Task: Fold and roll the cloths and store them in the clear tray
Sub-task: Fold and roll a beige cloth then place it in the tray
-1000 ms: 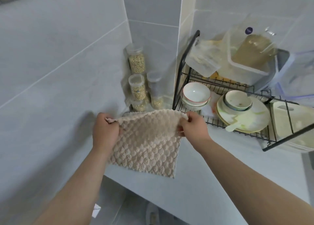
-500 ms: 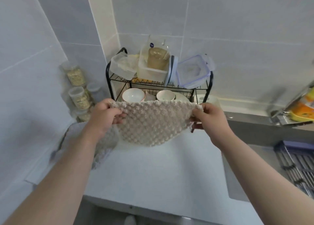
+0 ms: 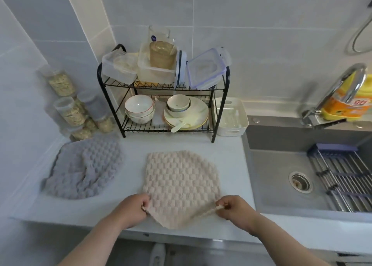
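Beige cloth [image 3: 181,185] on counter [image 3: 128,185], near corners pinched by both hands [image 3: 133,208] [image 3: 234,207]

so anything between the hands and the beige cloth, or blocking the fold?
Nothing visible. The left hand and right hand each pinch a near corner of the beige cloth, spread on bare counter. The grey cloth lies apart, to its left.
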Motion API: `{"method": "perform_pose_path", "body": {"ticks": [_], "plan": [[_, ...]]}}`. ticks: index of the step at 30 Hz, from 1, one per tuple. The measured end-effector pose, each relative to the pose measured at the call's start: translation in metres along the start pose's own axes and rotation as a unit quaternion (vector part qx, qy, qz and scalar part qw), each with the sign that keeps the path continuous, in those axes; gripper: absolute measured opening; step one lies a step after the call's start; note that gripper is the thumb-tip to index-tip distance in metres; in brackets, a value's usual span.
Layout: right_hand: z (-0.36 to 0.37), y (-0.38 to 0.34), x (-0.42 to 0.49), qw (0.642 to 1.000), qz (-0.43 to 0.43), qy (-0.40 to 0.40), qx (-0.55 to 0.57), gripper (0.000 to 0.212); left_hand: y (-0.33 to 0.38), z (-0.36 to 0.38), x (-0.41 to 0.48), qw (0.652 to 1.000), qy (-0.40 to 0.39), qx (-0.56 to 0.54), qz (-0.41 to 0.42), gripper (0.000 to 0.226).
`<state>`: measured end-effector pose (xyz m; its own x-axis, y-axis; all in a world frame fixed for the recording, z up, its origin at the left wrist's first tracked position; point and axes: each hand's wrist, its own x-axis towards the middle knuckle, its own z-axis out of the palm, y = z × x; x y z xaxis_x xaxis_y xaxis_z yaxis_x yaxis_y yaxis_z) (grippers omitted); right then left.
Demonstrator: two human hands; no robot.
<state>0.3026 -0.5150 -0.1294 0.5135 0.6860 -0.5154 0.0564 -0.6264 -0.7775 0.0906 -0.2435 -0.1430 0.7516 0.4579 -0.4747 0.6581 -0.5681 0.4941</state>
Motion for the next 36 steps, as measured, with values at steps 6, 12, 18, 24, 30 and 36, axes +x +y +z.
{"method": "perform_pose_path", "body": {"ticks": [6, 12, 18, 24, 30, 36], "plan": [[0.007, 0.006, 0.008, 0.996, 0.012, -0.039, -0.081, 0.018, -0.01, 0.003, 0.001, 0.999, -0.019, 0.026, -0.031, 0.014], [-0.012, -0.027, 0.031, 0.995, 0.03, 0.085, 0.03, 0.021, 0.008, -0.026, 0.019, 0.968, 0.123, -0.207, -0.078, 0.029], [-0.026, -0.063, 0.08, 0.974, 0.046, 0.212, 0.057, 0.024, 0.025, -0.052, 0.077, 0.952, 0.197, -0.221, -0.076, 0.036], [-0.019, -0.067, 0.131, 0.963, 0.169, 0.207, -0.025, 0.027, 0.025, -0.044, 0.133, 0.962, 0.197, -0.143, -0.123, 0.032], [-0.016, -0.076, 0.143, 0.963, 0.232, 0.127, -0.037, 0.023, 0.029, -0.041, 0.147, 0.952, 0.171, -0.201, -0.152, 0.037], [-0.023, -0.072, 0.137, 0.973, 0.173, 0.091, 0.123, 0.026, 0.026, -0.043, 0.15, 0.952, 0.102, -0.239, -0.161, 0.031]]}}
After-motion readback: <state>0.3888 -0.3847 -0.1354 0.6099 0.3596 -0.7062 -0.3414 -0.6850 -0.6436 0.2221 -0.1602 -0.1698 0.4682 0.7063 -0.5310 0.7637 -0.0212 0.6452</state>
